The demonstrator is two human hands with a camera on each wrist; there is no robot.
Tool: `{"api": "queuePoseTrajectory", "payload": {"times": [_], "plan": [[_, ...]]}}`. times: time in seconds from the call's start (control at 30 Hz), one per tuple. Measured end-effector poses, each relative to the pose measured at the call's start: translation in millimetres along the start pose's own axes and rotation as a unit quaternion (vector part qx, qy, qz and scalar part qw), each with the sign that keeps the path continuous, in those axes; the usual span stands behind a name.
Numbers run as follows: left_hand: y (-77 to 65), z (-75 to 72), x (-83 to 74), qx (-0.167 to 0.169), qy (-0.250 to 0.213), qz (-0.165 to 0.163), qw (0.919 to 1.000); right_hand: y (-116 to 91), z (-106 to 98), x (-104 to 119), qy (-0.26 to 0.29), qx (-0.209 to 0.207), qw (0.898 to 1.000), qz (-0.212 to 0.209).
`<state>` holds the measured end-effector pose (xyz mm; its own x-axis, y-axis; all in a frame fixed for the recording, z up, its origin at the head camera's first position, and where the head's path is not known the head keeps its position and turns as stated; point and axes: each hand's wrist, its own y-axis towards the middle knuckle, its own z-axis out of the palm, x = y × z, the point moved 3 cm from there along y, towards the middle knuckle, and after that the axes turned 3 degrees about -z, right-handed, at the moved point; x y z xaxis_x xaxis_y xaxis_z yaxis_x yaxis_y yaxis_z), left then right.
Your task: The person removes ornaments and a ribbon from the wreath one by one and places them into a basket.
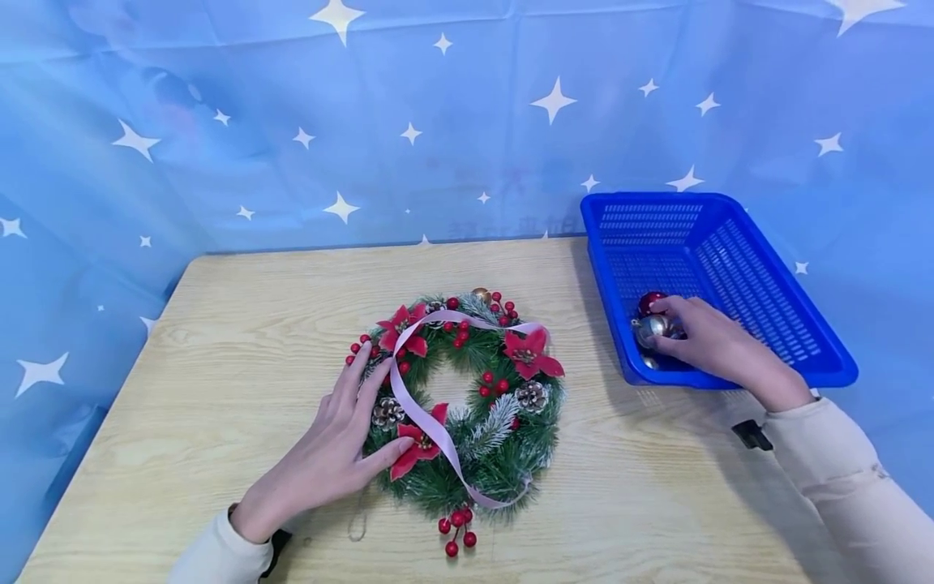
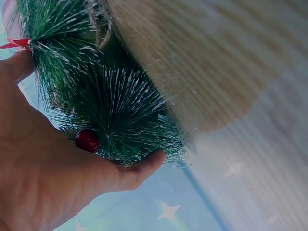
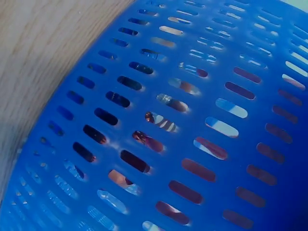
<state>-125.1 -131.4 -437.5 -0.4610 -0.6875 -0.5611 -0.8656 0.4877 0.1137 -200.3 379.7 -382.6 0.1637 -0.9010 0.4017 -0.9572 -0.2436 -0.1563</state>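
A green Christmas wreath (image 1: 503, 434) lies on the table, trimmed with red poinsettias (image 1: 531, 354), red berries (image 1: 457, 519) and pine cones (image 1: 533, 396). My left hand (image 1: 332, 442) rests on its left side, thumb over the lower poinsettia, the other fingers stretched along the outer edge. A pale pink ribbon (image 1: 430, 426) lies loosely across the wreath. Inside the blue basket (image 1: 744, 264), my right hand (image 1: 718, 345) holds a silver Christmas ball (image 1: 652, 327) between thumb and fingers. Just behind it sits a red ball (image 1: 651, 302). Basket slots mostly hide this hand in the right wrist view.
The wooden table (image 1: 219, 365) ends at a blue backdrop (image 1: 467, 122) with white stars. The basket stands at the back right, its slotted walls rising around the right hand. A gold ball (image 1: 481, 294) shows at the wreath's far edge.
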Motion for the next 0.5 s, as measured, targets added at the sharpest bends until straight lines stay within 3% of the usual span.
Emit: {"api": "queuePoseTrajectory", "payload": {"times": [0.17,0.37,0.5], "plan": [[1.4,-0.4,0.5,0.001,0.004,0.005,1.0,-9,2,12,0.013,-0.093,0.995,-0.012],[0.4,-1.6,1.7,0.005,0.003,-0.001,1.0,-21,15,46,0.048,-0.234,0.966,-0.101],[0.2,-1.4,1.7,0.005,0.0,-0.001,1.0,-27,26,67,0.044,-0.262,0.954,-0.141]]}}
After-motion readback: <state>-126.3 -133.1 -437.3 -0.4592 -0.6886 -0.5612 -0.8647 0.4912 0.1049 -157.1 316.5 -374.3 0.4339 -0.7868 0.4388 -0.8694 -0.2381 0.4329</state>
